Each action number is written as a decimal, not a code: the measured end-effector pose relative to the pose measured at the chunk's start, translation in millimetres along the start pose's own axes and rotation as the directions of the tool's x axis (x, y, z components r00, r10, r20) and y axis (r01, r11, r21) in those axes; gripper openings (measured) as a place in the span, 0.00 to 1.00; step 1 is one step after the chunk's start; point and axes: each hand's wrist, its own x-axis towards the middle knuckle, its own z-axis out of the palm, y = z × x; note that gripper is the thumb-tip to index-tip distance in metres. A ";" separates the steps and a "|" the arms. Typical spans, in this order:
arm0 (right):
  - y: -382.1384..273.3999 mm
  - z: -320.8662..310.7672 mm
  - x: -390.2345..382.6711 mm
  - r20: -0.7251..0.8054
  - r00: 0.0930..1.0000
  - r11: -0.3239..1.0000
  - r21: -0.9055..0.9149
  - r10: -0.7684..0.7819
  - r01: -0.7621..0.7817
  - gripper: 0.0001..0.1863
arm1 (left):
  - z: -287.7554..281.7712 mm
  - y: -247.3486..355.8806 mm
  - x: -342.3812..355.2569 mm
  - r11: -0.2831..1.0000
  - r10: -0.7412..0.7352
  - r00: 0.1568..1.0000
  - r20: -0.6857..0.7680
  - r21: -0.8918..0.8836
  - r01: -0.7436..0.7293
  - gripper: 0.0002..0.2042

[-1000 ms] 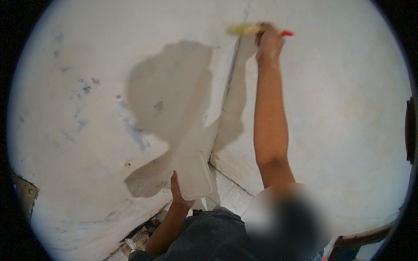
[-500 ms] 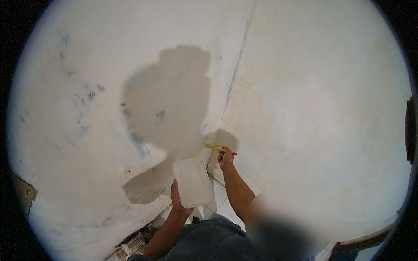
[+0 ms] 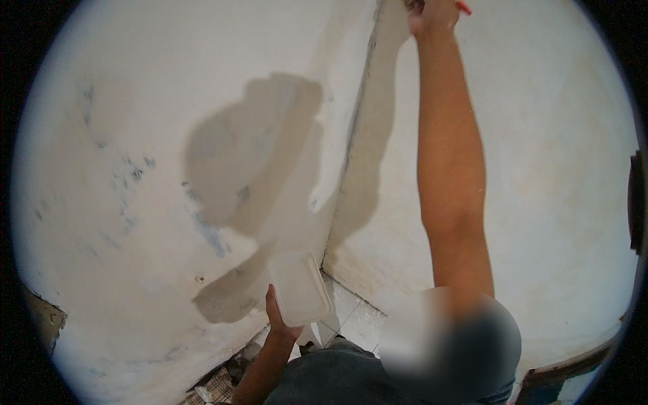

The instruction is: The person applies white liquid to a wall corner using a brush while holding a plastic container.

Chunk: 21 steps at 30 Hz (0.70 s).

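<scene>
My left hand [image 3: 279, 314] holds a whitish rectangular plastic tub [image 3: 300, 290] at waist height, its thumb up along the tub's left side. Something pale fills the tub's inside; I cannot make out what. Stretched far up, my right hand [image 3: 433, 16] is at the top edge of the view, beside the corner where two walls meet. Its fingers are closed on a paintbrush, of which only the red handle end [image 3: 464, 7] shows. The bristles lie out of view.
The left wall [image 3: 155, 223] is off-white with grey-blue scuffs. A dark crack line [image 3: 349, 145] runs down the corner to the tiled floor [image 3: 351, 307]. Checked cloth [image 3: 217, 388] lies at the left wall's foot. A dark-framed object [image 3: 567, 371] stands lower right.
My right hand has risen from low in the corner to the top edge, carrying the paintbrush. The arm is now stretched out. My left hand and the tub have barely shifted.
</scene>
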 end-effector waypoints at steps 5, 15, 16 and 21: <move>139.7 -109.8 -182.4 -0.101 0.956 0.915 0.334 0.274 -0.227 0.13 | -16.1 4.0 2.4 1.000 -0.003 0.998 0.070 -0.027 0.005 0.32; 222.3 -272.1 -383.8 -0.493 0.615 0.377 -0.501 0.616 -0.779 0.13 | -33.8 10.7 5.2 0.999 -0.033 0.999 0.022 -0.016 0.034 0.32; 214.1 -312.0 -301.3 -0.332 0.860 0.337 -0.817 0.388 -0.468 0.14 | -18.6 -2.0 15.4 0.994 -0.109 0.990 0.085 -0.006 0.110 0.32; 52.1 -53.5 -47.0 -0.179 0.984 0.639 -0.757 -0.007 -0.133 0.14 | -27.3 14.9 -1.4 1.000 0.024 1.000 0.007 0.017 -0.024 0.32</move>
